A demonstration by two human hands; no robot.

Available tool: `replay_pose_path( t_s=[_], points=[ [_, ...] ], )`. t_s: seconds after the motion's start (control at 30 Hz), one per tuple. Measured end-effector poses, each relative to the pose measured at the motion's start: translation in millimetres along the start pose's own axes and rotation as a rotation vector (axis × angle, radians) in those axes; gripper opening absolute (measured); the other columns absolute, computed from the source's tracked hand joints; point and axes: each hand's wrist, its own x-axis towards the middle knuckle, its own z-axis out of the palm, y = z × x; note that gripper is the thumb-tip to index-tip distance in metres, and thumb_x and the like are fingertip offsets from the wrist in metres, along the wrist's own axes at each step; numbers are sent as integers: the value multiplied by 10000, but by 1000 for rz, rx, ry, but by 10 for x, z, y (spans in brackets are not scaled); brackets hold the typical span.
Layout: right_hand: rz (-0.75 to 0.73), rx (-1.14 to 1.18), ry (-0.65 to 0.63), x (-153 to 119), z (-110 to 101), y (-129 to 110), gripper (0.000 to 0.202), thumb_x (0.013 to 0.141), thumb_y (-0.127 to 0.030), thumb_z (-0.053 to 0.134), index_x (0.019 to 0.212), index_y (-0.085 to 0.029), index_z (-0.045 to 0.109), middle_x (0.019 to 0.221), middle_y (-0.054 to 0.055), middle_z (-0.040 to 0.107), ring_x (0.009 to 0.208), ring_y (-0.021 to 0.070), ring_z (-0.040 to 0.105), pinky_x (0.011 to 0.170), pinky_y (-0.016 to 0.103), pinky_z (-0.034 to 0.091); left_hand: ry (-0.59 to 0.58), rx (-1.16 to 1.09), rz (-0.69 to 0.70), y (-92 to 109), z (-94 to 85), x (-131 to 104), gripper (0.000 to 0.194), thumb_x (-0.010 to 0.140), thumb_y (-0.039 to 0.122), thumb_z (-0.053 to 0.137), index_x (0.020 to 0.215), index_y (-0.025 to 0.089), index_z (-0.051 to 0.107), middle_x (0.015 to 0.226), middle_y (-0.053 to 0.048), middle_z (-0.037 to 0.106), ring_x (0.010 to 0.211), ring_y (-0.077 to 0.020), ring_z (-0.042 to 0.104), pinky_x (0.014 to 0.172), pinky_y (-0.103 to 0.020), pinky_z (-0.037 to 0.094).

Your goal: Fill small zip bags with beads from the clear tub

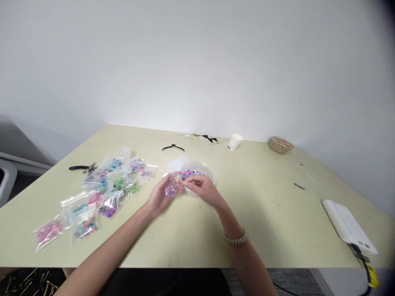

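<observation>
My left hand [159,195] is closed around a small clear zip bag [172,188] of pink, blue and purple beads, tilted near the middle of the table. Close beside it, my right hand [202,188] has its thumb and fingers pinched together at the bag's right side. What sits in that pinch is too small to make out. Behind and under my right hand stands a round white bowl [210,167] with purple, pink and teal beads [191,174] in it. My right hand hides part of the bowl.
Several bead bags [106,185] lie spread to the left, beside black-handled pliers [83,167]. Another pair of black pliers [173,146] lies further back. A paper cup [235,142], a tub of brown pellets [280,145] and a white power bank [348,225] with a cable are rightward.
</observation>
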Motion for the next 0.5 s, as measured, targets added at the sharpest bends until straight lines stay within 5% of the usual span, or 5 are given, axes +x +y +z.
replay_pose_path(
  t_s=[0.5],
  points=[
    [-11,-61,-6,5,10,10,313,849,-428,533,747,-174,685,616,4,538,520,99,369,484,242,280,12,-6,-19,9,2,5,284,859,333,539,1017,132,662,782,-55,683,650,-150,632,674,-262,474]
  ],
)
